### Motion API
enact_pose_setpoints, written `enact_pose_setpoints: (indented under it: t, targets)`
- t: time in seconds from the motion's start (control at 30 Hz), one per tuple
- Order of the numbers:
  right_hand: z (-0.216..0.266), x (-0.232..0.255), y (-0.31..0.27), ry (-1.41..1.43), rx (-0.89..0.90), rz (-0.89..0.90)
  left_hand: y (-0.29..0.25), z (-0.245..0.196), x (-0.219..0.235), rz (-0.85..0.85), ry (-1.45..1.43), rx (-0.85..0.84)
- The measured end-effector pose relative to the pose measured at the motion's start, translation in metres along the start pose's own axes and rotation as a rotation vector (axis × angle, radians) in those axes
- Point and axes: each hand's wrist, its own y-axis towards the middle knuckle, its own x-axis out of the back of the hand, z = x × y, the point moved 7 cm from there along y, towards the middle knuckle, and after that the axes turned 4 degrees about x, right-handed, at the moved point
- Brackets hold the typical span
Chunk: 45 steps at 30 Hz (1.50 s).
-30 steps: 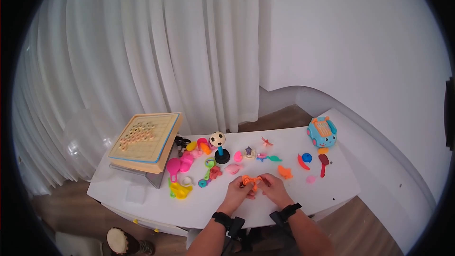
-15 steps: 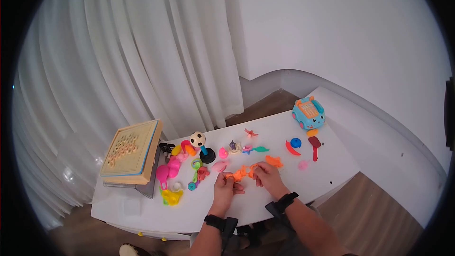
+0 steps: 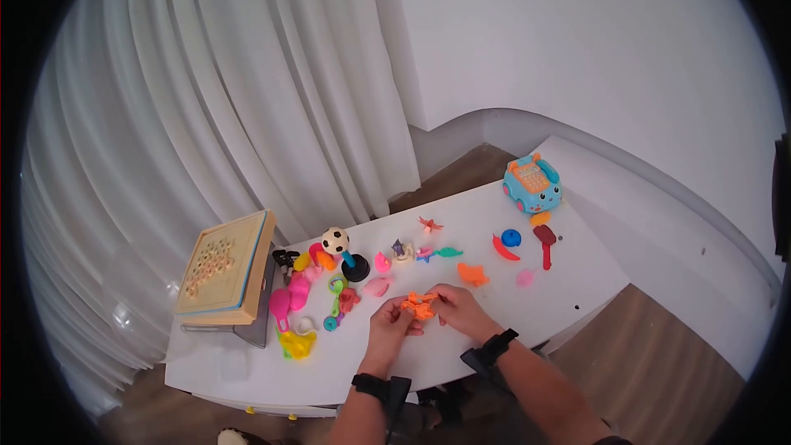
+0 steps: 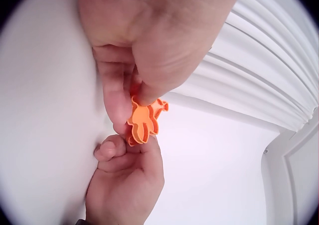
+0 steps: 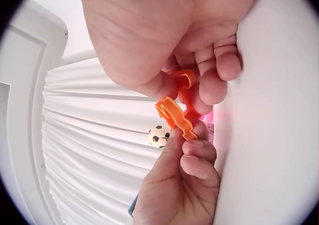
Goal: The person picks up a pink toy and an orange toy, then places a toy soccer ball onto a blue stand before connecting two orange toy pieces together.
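Near the table's front edge, both hands meet over orange plastic shapes (image 3: 419, 305). My left hand (image 3: 390, 333) pinches one between thumb and fingers, and my right hand (image 3: 462, 311) pinches the other side. In the left wrist view, the orange piece (image 4: 142, 119) has thin raised walls and rounded lobes. The right wrist view has an orange outline piece (image 5: 174, 116) between the fingertips of both hands. Whether it is one piece or two touching cannot be told. Another orange shape (image 3: 473, 274) lies just behind my right hand.
On the white table (image 3: 494, 321) are a board game box (image 3: 224, 268) at left, a soccer ball (image 3: 335, 241) on a stand, pink toys (image 3: 280, 305), a yellow toy (image 3: 297, 344), a red chili (image 3: 504, 249), a dark red toy (image 3: 545, 241) and a toy phone (image 3: 533, 185).
The hands moved apart with orange pieces between them, then came closer together again. The head view has turned, so the table appears tilted and shifted left.
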Motion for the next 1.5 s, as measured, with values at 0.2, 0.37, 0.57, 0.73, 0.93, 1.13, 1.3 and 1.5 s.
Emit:
enact_pose_setpoints:
  t: [0.2, 0.37, 0.57, 0.73, 0.93, 1.13, 1.3, 1.5]
  targets:
    - [-0.019, -0.004, 0.005, 0.106, -0.068, 0.025, 0.002, 0.001, -0.001, -0.004, 0.003, -0.013]
    - [-0.02, -0.002, 0.001, 0.037, -0.079, 0.01, 0.003, 0.004, -0.001, 0.005, 0.01, -0.007]
    - [-0.003, -0.004, -0.002, -0.146, 0.024, -0.046, 0.003, 0.003, -0.003, 0.026, 0.024, 0.01]
    - [-0.003, -0.003, -0.003, -0.11, 0.012, -0.101, -0.003, 0.002, -0.006, -0.044, 0.078, -0.042]
    - [0.003, -0.011, -0.005, -0.306, 0.152, -0.045, -0.006, -0.003, -0.009, -0.014, 0.046, -0.072]
    - [0.001, -0.01, -0.004, -0.321, 0.085, -0.051, -0.007, -0.004, -0.008, 0.005, 0.055, -0.03]
    - [0.003, -0.011, -0.006, -0.322, 0.116, -0.037, -0.003, -0.001, 0.0, -0.006, -0.017, -0.012]
    - [0.02, -0.012, -0.01, -0.344, 0.102, -0.002, 0.0, -0.005, 0.0, -0.014, 0.003, -0.025]
